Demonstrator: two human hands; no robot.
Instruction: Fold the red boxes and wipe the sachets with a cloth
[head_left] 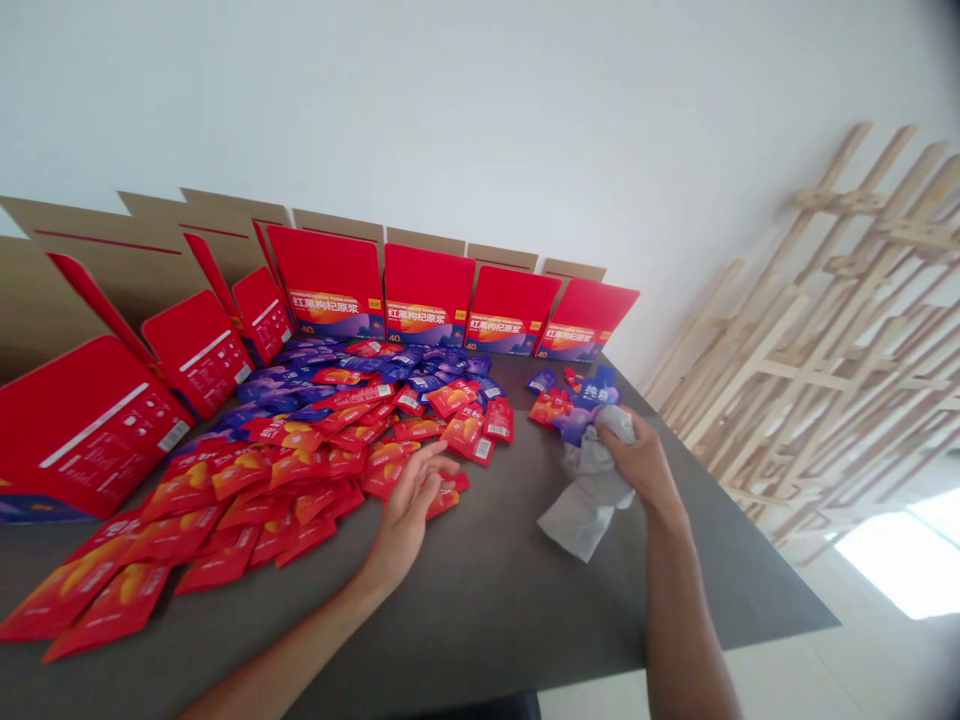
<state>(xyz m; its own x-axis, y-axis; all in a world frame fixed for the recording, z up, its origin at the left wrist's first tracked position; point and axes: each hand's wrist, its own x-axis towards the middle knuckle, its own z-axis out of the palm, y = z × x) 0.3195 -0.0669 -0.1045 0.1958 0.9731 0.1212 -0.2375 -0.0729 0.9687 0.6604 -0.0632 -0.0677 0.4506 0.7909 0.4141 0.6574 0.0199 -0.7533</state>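
Half open, the left hand (409,505) spreads loosely beside red sachets (301,468) while the right hand (640,460) pinches crumpled grey cloth (589,505).

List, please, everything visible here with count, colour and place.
Table: one, dark grey, centre.
Boxes: seven, mostly red, table's back and left.
Cardboard panels: several, brown, behind boxes.
Red sachets: many, red, mostly left and centre.
Purple sachets: many, purple, mostly near boxes.
Crumpled sheet: one, greyish, right side.
Wooden frames: several, pale, right.
Wall: one, white, behind.
Floor: one, pale, lower right.
Dark object: one, bottom edge.
Left hand: one, bare, beside red sachets.
Right hand: one, bare, holding sheet.
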